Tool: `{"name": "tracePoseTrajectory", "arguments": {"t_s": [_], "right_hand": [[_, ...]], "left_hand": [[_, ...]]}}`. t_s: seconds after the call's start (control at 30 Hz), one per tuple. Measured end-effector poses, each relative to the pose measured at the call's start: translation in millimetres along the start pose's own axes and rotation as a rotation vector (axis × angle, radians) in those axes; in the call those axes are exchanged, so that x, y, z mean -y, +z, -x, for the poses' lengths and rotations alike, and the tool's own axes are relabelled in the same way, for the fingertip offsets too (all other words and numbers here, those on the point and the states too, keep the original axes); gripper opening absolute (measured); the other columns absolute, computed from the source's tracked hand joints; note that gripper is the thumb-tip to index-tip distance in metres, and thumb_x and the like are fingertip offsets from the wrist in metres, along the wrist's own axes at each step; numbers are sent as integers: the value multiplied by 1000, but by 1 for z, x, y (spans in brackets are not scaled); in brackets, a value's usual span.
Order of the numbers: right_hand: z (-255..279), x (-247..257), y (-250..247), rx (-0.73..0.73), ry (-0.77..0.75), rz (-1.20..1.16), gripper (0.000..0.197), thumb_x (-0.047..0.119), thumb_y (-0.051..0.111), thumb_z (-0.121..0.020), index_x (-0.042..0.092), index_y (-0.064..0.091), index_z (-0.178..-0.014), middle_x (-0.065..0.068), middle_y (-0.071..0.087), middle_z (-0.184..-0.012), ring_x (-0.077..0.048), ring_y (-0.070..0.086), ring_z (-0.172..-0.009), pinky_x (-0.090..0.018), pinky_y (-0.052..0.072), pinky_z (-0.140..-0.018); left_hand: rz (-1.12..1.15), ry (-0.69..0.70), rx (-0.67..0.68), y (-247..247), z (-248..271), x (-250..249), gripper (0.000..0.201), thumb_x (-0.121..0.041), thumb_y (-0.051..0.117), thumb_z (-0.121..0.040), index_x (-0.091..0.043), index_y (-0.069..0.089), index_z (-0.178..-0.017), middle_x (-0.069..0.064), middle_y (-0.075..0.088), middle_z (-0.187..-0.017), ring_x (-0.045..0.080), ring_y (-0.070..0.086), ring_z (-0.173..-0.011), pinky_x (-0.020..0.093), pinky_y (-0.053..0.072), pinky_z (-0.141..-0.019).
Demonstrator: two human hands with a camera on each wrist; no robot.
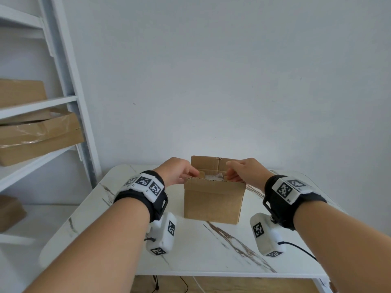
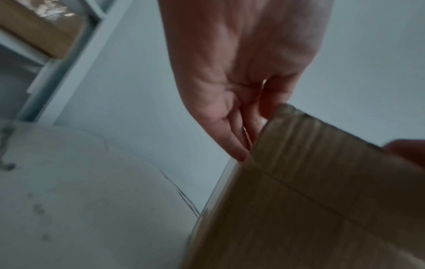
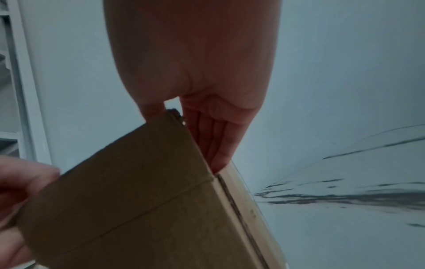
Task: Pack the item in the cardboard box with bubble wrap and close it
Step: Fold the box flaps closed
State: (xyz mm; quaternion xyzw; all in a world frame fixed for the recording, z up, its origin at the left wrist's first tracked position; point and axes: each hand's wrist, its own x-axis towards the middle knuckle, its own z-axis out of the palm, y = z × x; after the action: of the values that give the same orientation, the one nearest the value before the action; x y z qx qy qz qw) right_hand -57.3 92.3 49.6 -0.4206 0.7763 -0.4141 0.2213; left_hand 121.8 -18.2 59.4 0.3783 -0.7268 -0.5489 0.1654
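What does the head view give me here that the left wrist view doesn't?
Head only: the far flap standing upright, bubble wrap inside the box, the right hand whole, and the shelf of cartons. Left wrist only: the left hand from its palm side, fingers straight along the box's side. Both: the cardboard box on the table.

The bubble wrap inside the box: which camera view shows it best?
The head view: it looks down into the open cardboard box, where the pale bubble wrap shows between the two hands. Both wrist views look up at the box's outer walls and show none of its inside.
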Motion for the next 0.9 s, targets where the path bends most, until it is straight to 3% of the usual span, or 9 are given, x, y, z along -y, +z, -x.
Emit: {"name": "tracePoseTrajectory", "arguments": {"t_s": [0.07, 0.17, 0.27, 0.33, 0.37, 0.4, 0.47, 0.73, 0.9], "right_hand": [[4, 1, -4, 47, -13, 33, 41, 47, 57, -87, 9, 74, -83, -5, 76, -89, -18, 71, -91, -37, 51, -97], [13, 0, -11, 93, -47, 128, 52, 63, 61, -74, 16, 75, -88, -1, 74, -96, -16, 68, -97, -33, 49, -97], [19, -3, -16, 124, -82, 209, 39, 58, 64, -77, 23, 74, -90, 8, 68, -91, -9, 60, -89, -22, 44, -79], [19, -7, -16, 79, -119, 208, 30, 50, 66, -80, 23, 73, -91, 10, 67, -88, -8, 61, -86, -22, 47, -75], [17, -10, -15, 43, -131, 185, 30, 49, 67, -80, 23, 73, -91, 8, 69, -89, -10, 64, -87, -26, 51, -78], [15, -13, -14, 14, -132, 159, 30, 51, 68, -78, 23, 73, -89, 7, 71, -90, -12, 66, -89, -30, 54, -82], [12, -18, -13, -18, -125, 130, 32, 54, 70, -74, 24, 73, -87, 6, 73, -90, -14, 68, -90, -34, 55, -85], [4, -28, -6, -110, -154, 195, 25, 27, 79, -73, 20, 71, -96, 5, 70, -93, -11, 66, -91, -24, 52, -80], [0, -36, -2, -88, -153, 190, 25, 24, 79, -73, 23, 65, -94, 12, 61, -89, -11, 59, -95, -19, 42, -75]], "left_hand": [[155, -20, 57, -6, 5, 4, 35, -15, 47, -93, 4, 65, -117, 15, 66, -119, 20, 60, -105, 22, 49, -81], [25, 18, 129, -7, 6, 9, 47, -47, 64, -84, -8, 70, -111, 3, 65, -121, 14, 55, -116, 24, 41, -99], [-153, 61, 89, -5, 5, 12, 56, -65, 72, -66, -20, 75, -98, -3, 63, -120, 15, 53, -120, 31, 36, -110], [-231, 96, -20, -3, 2, 15, 40, -58, 70, -75, -18, 73, -80, 9, 68, -100, 17, 60, -103, 30, 43, -100], [-230, 117, -65, -1, 1, 16, 36, -52, 68, -80, -18, 68, -68, 13, 64, -82, 15, 62, -86, 25, 47, -86], [-218, 135, -95, 1, 0, 16, 42, -47, 67, -83, -19, 56, -53, 8, 52, -61, 12, 56, -67, 21, 44, -71], [-193, 161, -155, 7, -5, 17, 50, -43, 69, -84, -18, 43, -49, -2, 39, -52, 8, 45, -53, 19, 36, -59], [-271, 249, -353, 15, -29, 32, 17, -29, 80, -75, -17, 68, -75, -6, 66, -83, 15, 62, -85, 24, 44, -72], [-267, 168, -333, 16, -35, 40, 58, -33, 81, -72, -20, 53, -121, 3, 56, -117, 19, 58, -105, 32, 49, -89]]}}
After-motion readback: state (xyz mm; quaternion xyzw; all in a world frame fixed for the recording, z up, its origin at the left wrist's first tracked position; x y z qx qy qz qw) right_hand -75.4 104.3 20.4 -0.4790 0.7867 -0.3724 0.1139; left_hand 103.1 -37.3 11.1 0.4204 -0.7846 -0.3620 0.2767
